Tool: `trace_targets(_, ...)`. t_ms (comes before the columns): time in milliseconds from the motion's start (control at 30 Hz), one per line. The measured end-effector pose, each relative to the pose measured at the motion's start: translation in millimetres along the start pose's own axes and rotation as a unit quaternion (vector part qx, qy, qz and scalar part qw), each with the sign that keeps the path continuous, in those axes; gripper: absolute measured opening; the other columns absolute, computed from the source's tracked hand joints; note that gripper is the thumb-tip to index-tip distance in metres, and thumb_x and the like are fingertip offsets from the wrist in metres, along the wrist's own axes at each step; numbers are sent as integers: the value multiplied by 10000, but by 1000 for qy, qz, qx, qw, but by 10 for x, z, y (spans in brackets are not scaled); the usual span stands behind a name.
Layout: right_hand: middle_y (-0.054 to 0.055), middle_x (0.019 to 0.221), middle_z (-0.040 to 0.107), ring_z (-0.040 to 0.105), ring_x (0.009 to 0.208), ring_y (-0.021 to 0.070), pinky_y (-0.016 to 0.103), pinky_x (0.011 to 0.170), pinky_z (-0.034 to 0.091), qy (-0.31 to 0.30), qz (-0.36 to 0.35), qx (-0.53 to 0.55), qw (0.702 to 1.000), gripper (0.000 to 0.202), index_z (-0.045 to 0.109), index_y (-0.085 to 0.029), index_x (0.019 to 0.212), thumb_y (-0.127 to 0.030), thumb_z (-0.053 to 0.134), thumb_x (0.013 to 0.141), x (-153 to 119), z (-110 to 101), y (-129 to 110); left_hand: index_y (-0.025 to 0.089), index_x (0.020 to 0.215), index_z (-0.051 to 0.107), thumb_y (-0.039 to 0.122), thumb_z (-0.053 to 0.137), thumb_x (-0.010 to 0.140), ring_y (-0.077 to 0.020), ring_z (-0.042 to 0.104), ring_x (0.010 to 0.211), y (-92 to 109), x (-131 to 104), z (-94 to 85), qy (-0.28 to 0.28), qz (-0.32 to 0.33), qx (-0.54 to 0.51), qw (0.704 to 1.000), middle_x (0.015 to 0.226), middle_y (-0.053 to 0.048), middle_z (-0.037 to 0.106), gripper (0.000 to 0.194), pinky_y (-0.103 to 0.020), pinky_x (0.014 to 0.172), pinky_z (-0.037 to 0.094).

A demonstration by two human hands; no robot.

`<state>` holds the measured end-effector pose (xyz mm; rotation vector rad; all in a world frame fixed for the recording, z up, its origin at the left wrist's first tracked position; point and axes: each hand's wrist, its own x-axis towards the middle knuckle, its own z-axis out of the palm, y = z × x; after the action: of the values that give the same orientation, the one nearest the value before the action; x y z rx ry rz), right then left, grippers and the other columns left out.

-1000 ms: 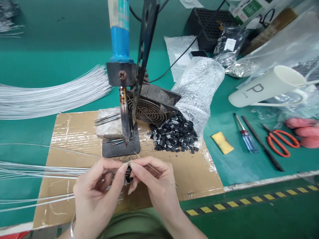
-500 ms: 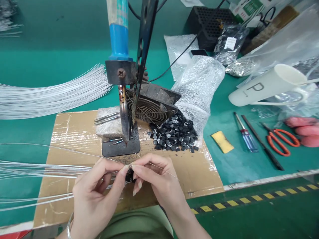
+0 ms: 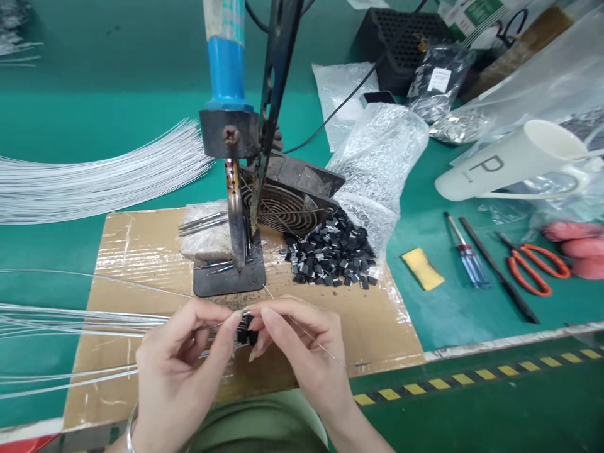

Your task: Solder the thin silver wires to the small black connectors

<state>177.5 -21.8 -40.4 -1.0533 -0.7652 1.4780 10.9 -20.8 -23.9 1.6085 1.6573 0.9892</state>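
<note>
My left hand (image 3: 182,365) is closed in a pinch, thumb against forefinger, on the end of a thin white wire (image 3: 136,279) that runs in from the left. Close to its fingertips is my right hand (image 3: 306,343), with a fine silvery wire, like solder wire (image 3: 325,350), running through its bent fingers. The tiny part at the fingertips is mostly hidden. Just below them, black connectors (image 3: 248,337) lie at the ends of other white wires (image 3: 117,321). Above the hands a blue-handled soldering iron (image 3: 236,220) hangs tip down in a clamp.
A dusty fan (image 3: 287,207) stands behind the iron, beside a heap of black connectors (image 3: 330,251) on cardboard (image 3: 377,333). A white wire bundle (image 3: 94,189) lies left. Rightward are a yellow sponge (image 3: 422,268), screwdriver (image 3: 472,264), orange-handled pliers (image 3: 531,270) and white mug (image 3: 509,163).
My right thumb has lifted away from the left fingertips and the right hand has shifted slightly right. The black connectors below show more. My left hand keeps its pinch.
</note>
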Motion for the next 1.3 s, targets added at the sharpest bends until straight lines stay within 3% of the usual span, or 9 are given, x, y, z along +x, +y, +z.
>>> trace_targets(100, 16, 805, 771, 720, 566, 83, 153, 581, 635, 3, -6, -13, 1000, 131, 908, -267, 1018, -321, 792, 991, -3, 14, 13, 231, 829, 736, 299, 764, 943, -89, 577, 525, 8, -3, -1, 4, 1, 4, 1000, 667, 38, 705, 136, -191, 478, 414)
trace_targets(333, -24, 637, 749, 688, 463, 82, 151, 505, 626, -7, 81, 89, 993, 61, 898, -237, 903, -298, 891, 899, 45, 24, 84, 235, 885, 739, 285, 758, 957, -101, 620, 570, -33, -37, 26, 17, 19, 5, 1000, 697, 33, 719, 90, -192, 511, 452)
trace_targets(500, -27, 665, 754, 670, 436, 70, 157, 470, 620, -19, 108, 134, 985, 73, 891, -220, 859, -290, 899, 877, 71, 47, 38, 240, 920, 732, 214, 747, 952, -81, 487, 504, -23, -55, 61, 29, 48, 7, 998, 674, 52, 644, 44, -197, 471, 401)
trace_targets(867, -31, 673, 746, 655, 438, 67, 169, 451, 616, -26, 123, 167, 978, 90, 885, -214, 843, -297, 902, 873, 78, 36, 64, 247, 949, 727, 186, 747, 954, -93, 550, 546, -31, -51, 89, 22, 69, -1, 997, 699, 44, 651, 64, -205, 487, 422)
trace_targets(1067, -29, 660, 741, 646, 428, 67, 172, 450, 610, -14, 114, 155, 981, 81, 884, -213, 840, -289, 902, 865, 59, 51, 43, 250, 954, 722, 176, 747, 953, -79, 474, 512, -40, -60, 86, 27, 79, 4, 997, 674, 62, 605, 78, -201, 470, 391)
trace_targets(1300, -29, 668, 734, 639, 432, 74, 183, 441, 596, -17, 128, 157, 979, 126, 865, -206, 830, -321, 897, 871, 64, 52, 73, 244, 953, 725, 166, 751, 944, -86, 490, 521, -62, -74, 74, 22, 76, -3, 997, 679, 55, 603, 83, -205, 476, 399)
